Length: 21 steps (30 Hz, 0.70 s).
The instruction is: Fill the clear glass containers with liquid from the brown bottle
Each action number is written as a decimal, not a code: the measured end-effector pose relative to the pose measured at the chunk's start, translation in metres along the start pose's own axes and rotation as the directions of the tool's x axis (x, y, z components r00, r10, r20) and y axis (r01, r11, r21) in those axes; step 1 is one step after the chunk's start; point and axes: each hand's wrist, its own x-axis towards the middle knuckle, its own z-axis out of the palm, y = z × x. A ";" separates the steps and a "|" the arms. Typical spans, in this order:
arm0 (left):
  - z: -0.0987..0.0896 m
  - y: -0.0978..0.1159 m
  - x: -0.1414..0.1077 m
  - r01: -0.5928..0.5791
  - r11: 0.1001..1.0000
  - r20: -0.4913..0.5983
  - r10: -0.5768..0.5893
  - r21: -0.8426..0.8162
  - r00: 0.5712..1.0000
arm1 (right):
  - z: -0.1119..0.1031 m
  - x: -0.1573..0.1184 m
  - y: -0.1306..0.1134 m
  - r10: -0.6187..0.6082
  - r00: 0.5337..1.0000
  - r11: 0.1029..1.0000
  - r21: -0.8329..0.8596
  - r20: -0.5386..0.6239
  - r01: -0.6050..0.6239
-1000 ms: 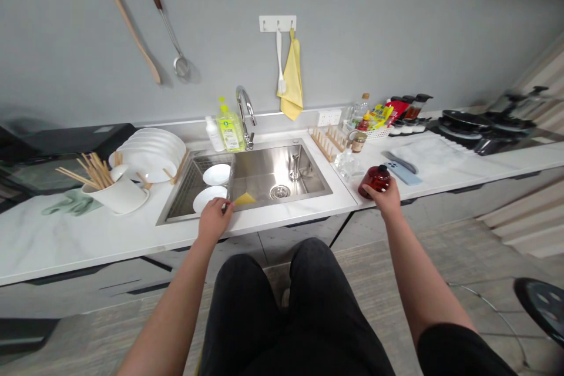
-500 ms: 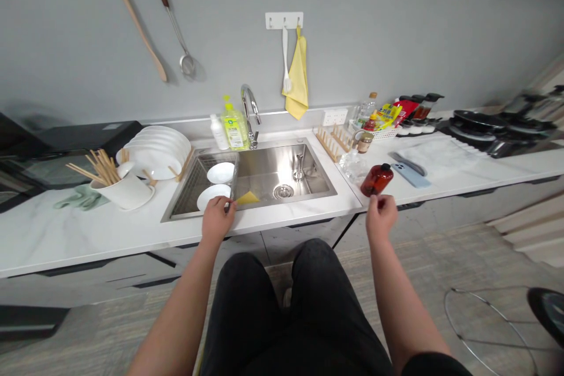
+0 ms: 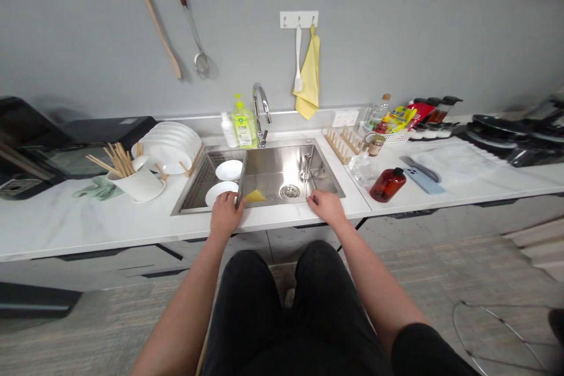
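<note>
My left hand (image 3: pixel 226 214) rests on the front rim of the steel sink (image 3: pixel 339 191), thumb apart from the fingers, holding nothing that I can see. Just beyond its fingertips lies a white bowl (image 3: pixel 218 192) on the wire rack (image 3: pixel 198 185), with a second white bowl (image 3: pixel 229 170) behind it. A yellow cloth (image 3: pixel 254 196) shows in the sink, right of the thumb. Over the sink's front right rim, my right hand (image 3: pixel 328 207) has its fingers curled in, with nothing visible in them. A brown bottle (image 3: pixel 388 185) with a black cap lies on its side farther right.
Left of the sink stand racked white plates (image 3: pixel 171 150) and a white holder of chopsticks (image 3: pixel 141 183). A green soap bottle (image 3: pixel 244 127) is beside the faucet (image 3: pixel 261 111). To the right are a wooden rack (image 3: pixel 341 144), a jar (image 3: pixel 376 145) and a blue phone (image 3: pixel 425 181).
My right hand has moved left from beside the brown bottle to the sink's front rim. My left hand stays at the rim, its thumb now farther from the fingers. The view has shifted slightly left.
</note>
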 end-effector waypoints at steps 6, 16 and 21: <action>-0.001 0.001 0.001 0.005 1.000 -0.008 -0.005 0.003 1.000 | -0.022 -0.027 0.041 0.222 0.874 0.946 0.312 -0.432 -0.086; -0.003 0.003 -0.001 0.015 1.000 -0.025 -0.015 -0.020 1.000 | -0.079 -0.051 0.187 0.609 0.490 0.793 0.456 -0.623 -0.405; -0.007 0.002 -0.001 0.040 0.997 -0.014 -0.041 -0.073 0.999 | -0.081 -0.055 0.178 0.703 0.468 0.711 0.523 -0.536 -0.470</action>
